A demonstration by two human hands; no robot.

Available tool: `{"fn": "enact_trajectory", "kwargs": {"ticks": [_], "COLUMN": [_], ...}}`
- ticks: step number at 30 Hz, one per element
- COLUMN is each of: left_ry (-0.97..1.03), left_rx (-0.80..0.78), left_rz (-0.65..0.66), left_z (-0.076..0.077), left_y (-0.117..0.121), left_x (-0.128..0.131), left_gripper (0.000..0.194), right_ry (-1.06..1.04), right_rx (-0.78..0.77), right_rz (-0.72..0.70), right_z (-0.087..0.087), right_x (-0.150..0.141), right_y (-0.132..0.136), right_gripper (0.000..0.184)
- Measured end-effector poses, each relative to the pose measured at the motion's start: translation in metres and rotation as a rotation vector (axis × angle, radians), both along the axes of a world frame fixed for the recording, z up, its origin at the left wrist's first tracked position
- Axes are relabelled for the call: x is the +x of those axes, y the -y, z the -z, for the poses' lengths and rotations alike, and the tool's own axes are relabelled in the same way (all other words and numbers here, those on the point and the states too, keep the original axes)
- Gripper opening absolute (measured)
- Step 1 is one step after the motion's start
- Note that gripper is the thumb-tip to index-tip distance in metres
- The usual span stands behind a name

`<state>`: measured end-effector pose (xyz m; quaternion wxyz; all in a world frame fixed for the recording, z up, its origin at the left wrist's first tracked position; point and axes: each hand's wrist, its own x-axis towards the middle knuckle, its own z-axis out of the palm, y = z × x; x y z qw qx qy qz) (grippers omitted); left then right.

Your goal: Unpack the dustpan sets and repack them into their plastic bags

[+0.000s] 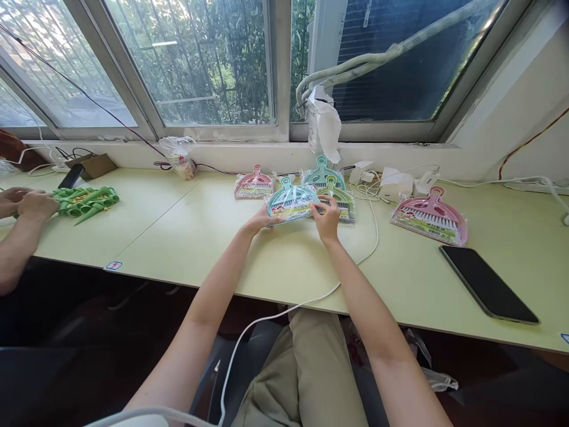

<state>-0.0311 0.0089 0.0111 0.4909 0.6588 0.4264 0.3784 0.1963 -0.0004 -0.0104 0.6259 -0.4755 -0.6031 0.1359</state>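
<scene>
Both my hands hold a teal mini dustpan-and-brush set [290,200] wrapped in clear plastic, just above the pale green table [186,237]. My left hand [260,222] grips its left edge and my right hand [326,218] pinches its right edge. Behind it lie a green set [344,201], another teal set [322,172] and a pink set [253,182]. A further pink set [430,220] lies apart to the right.
A black phone [488,284] lies near the front edge at right. White chargers and cables [391,185] sit by the window wall. At far left another person's hands [26,203] touch a pile of green plastic cones [86,200]. A bagged cup [180,159] stands at the back.
</scene>
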Motion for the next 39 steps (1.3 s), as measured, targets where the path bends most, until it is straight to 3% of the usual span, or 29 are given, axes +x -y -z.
{"fn": "enact_trajectory", "kwargs": {"ticks": [4,8,11,13,18,22,24,28,34,39], "left_ry": [0.007,0.016,0.018,0.015,0.101,0.203,0.263,0.212,0.141,0.197], "left_rx": [0.031,0.040,0.051,0.047,0.091,0.089,0.114,0.262,0.329,0.262], "left_rz": [-0.043,-0.115,-0.133,-0.143,-0.148,-0.156,-0.090,0.090,-0.146,-0.298], "left_z": [-0.005,-0.006,-0.005,-0.004,-0.003,-0.007,-0.011,-0.017,-0.009,-0.006], "left_y": [0.006,0.006,0.004,0.003,0.000,0.001,0.004,0.010,0.001,0.000], "left_x": [0.007,0.013,0.015,0.015,0.017,0.016,0.013,0.012,0.022,0.025], "left_gripper": [0.099,0.103,0.105,0.108,0.115,0.099,0.090,0.096,0.054,0.048], "right_ry": [-0.016,-0.082,-0.264,-0.383,-0.529,-0.637,-0.703,-0.762,-0.719,-0.636], "right_rx": [-0.042,-0.079,-0.259,-0.384,-0.406,-0.390,-0.377,-0.355,-0.384,-0.370], "right_rz": [0.014,0.051,-0.081,-0.200,-0.252,-0.244,-0.207,-0.142,-0.109,-0.118], "right_z": [-0.001,-0.002,0.002,0.005,0.006,0.003,0.002,0.002,0.002,-0.001], "right_x": [0.003,0.008,0.011,0.013,0.014,0.011,0.010,0.012,0.010,0.006], "right_y": [-0.001,-0.006,-0.013,-0.017,-0.019,-0.018,-0.019,-0.021,-0.020,-0.017], "right_gripper": [0.030,0.047,0.059,0.058,0.044,0.039,0.039,0.038,0.041,0.048]}}
